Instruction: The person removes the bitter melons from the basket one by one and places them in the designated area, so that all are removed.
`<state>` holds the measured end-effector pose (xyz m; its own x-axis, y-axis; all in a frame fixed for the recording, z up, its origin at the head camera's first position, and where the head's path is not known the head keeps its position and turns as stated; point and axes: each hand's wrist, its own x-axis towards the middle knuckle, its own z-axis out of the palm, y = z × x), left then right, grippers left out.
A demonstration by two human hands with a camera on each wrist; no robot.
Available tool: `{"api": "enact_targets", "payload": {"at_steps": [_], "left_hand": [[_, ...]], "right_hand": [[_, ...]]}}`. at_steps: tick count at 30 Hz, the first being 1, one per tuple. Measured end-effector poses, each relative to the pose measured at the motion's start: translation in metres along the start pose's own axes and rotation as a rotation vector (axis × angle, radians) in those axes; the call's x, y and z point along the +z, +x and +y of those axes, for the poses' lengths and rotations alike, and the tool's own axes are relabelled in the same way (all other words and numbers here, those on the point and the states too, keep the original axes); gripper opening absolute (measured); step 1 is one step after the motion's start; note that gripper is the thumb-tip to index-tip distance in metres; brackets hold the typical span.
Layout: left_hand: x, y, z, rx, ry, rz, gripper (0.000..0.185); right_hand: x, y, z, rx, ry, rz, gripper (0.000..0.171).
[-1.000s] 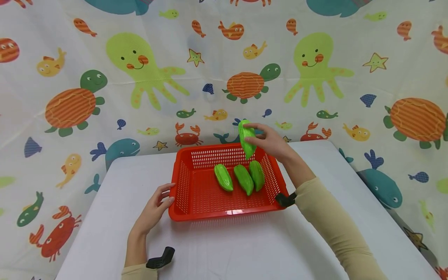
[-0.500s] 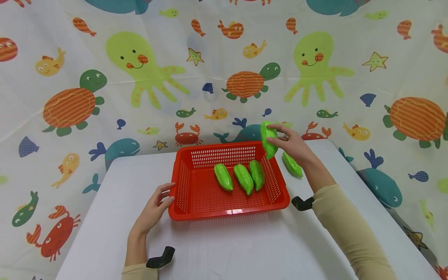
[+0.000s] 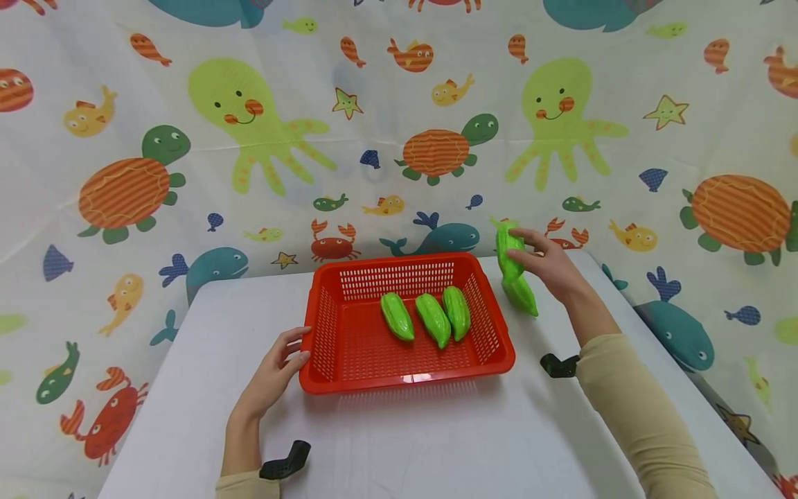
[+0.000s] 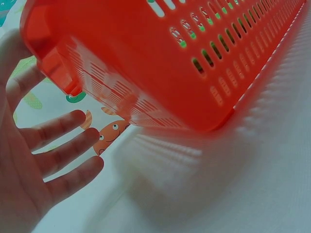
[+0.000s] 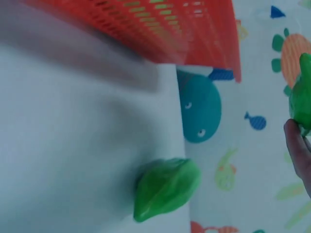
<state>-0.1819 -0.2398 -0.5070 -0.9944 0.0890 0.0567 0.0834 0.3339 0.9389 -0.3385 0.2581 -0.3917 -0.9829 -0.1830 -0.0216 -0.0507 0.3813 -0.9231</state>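
Note:
My right hand [image 3: 550, 262] pinches a bright green bitter melon [image 3: 508, 251] upright, raised beyond the basket's right side. Behind its lower end another bitter melon [image 3: 521, 296] lies on the table, partly covered; the right wrist view shows this bitter melon [image 5: 166, 188] near the table edge. In the red basket [image 3: 368, 353] lie three more: one bitter melon [image 3: 397, 317] apart on the left, two side by side on the right. At the basket's left rim rests my left hand [image 3: 279, 362]; its lower fingers [image 4: 68, 150] are spread fairly straight beside the wall in the left wrist view.
A white table [image 3: 436, 443] bears the basket, which sits near the back edge. Behind it hangs a pale cloth [image 3: 386, 90] printed with sea animals. Dark cameras [image 3: 285, 461] sit on both wrists.
My right hand has carried the bitter melon rightward from over the basket to beyond its right rim. The table's bitter melon, earlier hidden by the arm, shows. Left hand and basket stay put.

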Motion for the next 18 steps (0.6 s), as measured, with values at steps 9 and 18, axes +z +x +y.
{"api": "enact_targets", "payload": {"at_steps": [9, 18], "left_hand": [[-0.001, 0.0, 0.0, -0.009, -0.005, -0.002, 0.054], [-0.002, 0.001, -0.001, -0.016, -0.017, -0.008, 0.054]], "right_hand": [[-0.018, 0.005, 0.033, 0.058, 0.0, 0.014, 0.069], [-0.03, 0.008, 0.06, 0.134, -0.059, -0.01, 0.075]]}}
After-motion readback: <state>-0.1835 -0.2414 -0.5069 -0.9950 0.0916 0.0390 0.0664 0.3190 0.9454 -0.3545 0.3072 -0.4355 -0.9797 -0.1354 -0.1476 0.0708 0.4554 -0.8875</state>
